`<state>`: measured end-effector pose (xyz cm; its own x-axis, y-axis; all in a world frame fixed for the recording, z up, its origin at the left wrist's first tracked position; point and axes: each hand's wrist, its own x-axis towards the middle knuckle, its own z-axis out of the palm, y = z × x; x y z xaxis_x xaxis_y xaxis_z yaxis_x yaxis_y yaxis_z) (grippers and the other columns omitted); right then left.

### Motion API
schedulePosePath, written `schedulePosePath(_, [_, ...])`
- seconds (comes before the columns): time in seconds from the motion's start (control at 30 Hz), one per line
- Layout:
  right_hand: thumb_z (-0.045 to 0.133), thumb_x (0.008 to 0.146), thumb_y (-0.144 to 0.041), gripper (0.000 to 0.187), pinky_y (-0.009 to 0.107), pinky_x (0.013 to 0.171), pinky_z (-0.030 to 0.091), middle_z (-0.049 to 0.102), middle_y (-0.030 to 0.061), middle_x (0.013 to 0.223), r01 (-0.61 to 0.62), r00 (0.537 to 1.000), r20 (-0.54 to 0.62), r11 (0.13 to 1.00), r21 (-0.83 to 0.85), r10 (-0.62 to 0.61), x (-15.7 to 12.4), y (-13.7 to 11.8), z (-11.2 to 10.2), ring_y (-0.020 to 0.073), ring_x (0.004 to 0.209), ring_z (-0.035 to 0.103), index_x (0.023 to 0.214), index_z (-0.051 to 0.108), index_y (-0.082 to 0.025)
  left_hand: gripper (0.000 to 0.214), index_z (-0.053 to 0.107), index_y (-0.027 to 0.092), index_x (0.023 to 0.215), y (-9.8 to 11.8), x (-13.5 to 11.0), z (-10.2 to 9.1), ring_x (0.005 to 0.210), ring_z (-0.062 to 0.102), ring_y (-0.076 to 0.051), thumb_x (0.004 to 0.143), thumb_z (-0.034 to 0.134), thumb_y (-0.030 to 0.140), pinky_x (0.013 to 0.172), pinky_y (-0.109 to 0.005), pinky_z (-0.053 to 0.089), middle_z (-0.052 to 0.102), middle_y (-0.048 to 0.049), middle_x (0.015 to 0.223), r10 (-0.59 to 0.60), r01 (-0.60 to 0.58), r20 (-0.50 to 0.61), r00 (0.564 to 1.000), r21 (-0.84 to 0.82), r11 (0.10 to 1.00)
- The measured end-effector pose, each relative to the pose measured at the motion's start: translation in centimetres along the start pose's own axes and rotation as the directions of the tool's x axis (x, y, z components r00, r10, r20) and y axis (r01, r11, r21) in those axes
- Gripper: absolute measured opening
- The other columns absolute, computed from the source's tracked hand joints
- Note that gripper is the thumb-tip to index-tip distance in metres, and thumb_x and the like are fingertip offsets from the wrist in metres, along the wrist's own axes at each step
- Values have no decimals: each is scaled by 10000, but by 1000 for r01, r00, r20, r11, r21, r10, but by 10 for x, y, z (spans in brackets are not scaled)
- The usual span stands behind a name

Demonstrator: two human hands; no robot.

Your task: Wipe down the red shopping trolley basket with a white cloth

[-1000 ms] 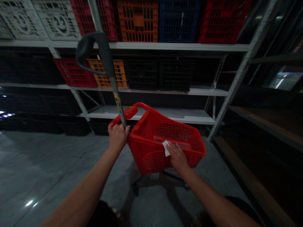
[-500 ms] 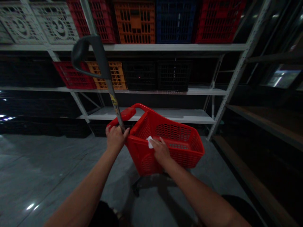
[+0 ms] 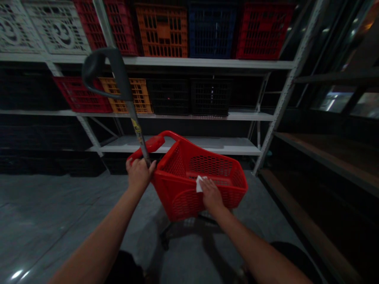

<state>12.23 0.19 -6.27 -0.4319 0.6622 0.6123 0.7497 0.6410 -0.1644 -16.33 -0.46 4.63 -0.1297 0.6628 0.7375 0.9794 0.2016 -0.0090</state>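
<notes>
A red plastic shopping basket on wheels (image 3: 183,193) stands on the floor in front of me. Its long pull handle (image 3: 118,79), a metal rod with a dark grey grip, rises up to the left. My left hand (image 3: 137,173) is closed around the base of that rod, beside the basket's red carry handle (image 3: 154,142). My right hand (image 3: 211,196) presses a small white cloth (image 3: 199,183) against the basket's near rim, fingers curled over it.
White metal shelving (image 3: 177,114) runs across the back with red, orange, blue, black and white crates (image 3: 162,29). A second dark shelf unit (image 3: 325,150) stands at the right. Grey shiny floor (image 3: 44,221) spreads out to the left.
My right hand with the cloth slid left along the near rim, then back to the right. The left hand kept its hold on the rod.
</notes>
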Motion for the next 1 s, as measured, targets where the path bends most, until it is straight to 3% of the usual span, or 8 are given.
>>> schedulePosePath(0.17, [375, 744, -8, 530, 403, 1036, 254, 469, 101, 1285, 70, 996, 46, 997, 32, -72, 19, -21, 6, 184, 1205, 400, 1255, 446, -124, 423, 587, 157, 755, -2, 2, -1, 803, 550, -234, 795, 325, 486, 960, -415, 249, 608, -102, 704, 21, -21, 11, 1000, -32, 999])
schedulePosePath(0.3, [358, 698, 21, 560, 449, 1041, 218, 490, 110, 1264, 103, 993, 67, 994, -46, -100, -26, 38, -23, 195, 1196, 415, 1226, 478, -123, 417, 592, 152, 753, -10, 7, 4, 814, 550, -238, 782, 339, 482, 960, -413, 253, 609, -111, 709, 19, -17, 33, 999, -44, 999])
schedulePosePath(0.43, [327, 676, 46, 604, 468, 1038, 216, 521, 100, 1234, -11, 999, 36, 986, -164, 17, -75, 97, -51, 183, 1159, 460, 1227, 475, -152, 413, 585, 148, 749, -18, 16, 10, 850, 553, -245, 789, 335, 475, 969, -413, 250, 613, -118, 721, 29, -27, 70, 997, -35, 999])
schedulePosePath(0.57, [321, 686, 38, 582, 464, 1031, 242, 537, 111, 1214, -80, 997, 5, 978, -195, 82, -92, 111, -53, 190, 1132, 487, 1220, 480, -128, 482, 532, 69, 995, -10, 12, 10, 1093, 449, -320, 801, 344, 468, 983, -501, 211, 562, -227, 1057, -93, 89, -37, 995, -92, 992])
schedulePosePath(0.63, [353, 710, -2, 539, 466, 1017, 268, 540, 118, 1209, -83, 996, -44, 983, -167, 76, -89, 102, -46, 206, 1141, 478, 1222, 477, -118, 575, 381, 40, 1196, 6, -3, 9, 1255, 260, -336, 806, 357, 462, 996, -539, 176, 360, -260, 1301, -181, 155, -180, 967, -153, 976])
schedulePosePath(0.7, [411, 750, -89, 477, 466, 1005, 293, 533, 129, 1214, -71, 993, -105, 990, -123, 58, -82, 89, -36, 224, 1157, 460, 1222, 476, -115, 557, 316, 59, 1254, 33, -25, 8, 1305, 169, -296, 823, 361, 409, 1024, -527, 146, 279, -228, 1367, -119, 74, -211, 970, -211, 975])
schedulePosePath(0.83, [455, 807, -208, 392, 449, 985, 337, 551, 129, 1192, -28, 982, -185, 999, -31, 22, -61, 59, -17, 225, 1147, 468, 1186, 513, -124, 332, 511, 161, 1084, 110, -71, 16, 1291, 236, -242, 836, 381, 340, 1053, -473, 154, 421, -125, 1306, 251, -253, -48, 967, -320, 913])
schedulePosePath(1.0, [390, 776, -63, 427, 410, 955, 392, 600, 92, 1129, 52, 984, -171, 996, 69, -40, -44, 38, 3, 191, 1077, 528, 1158, 546, -169, 297, 585, 209, 942, 179, -95, 32, 1035, 505, -199, 854, 343, 358, 1025, -461, 204, 636, -57, 986, 411, -325, 108, 905, -447, 833])
